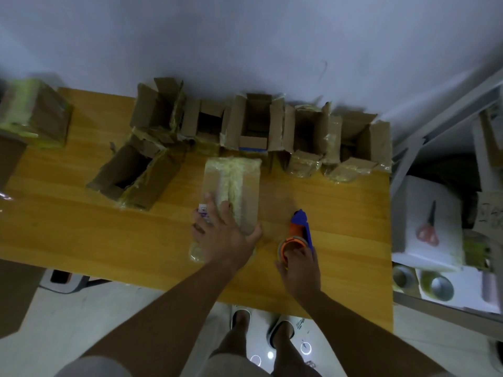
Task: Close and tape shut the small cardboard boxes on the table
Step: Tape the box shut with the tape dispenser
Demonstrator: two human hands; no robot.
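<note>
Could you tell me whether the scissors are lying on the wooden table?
No, the scissors lie on a white block on the shelf to the right of the table.

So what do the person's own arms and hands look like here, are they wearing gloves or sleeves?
No gloves or sleeves show. The left hand and right hand are bare, as are both forearms up to the picture's lower edge. No watch, ring or band is visible on either wrist.

Red-handled scissors [428, 229] lie on a white foam block [424, 213] to the right of the wooden table [81, 240]. Nearer the camera, two tape rolls [438, 288] sit in white foam. Below the table edge, white slippers [283, 329] stand on the pale floor [81, 322].
</note>
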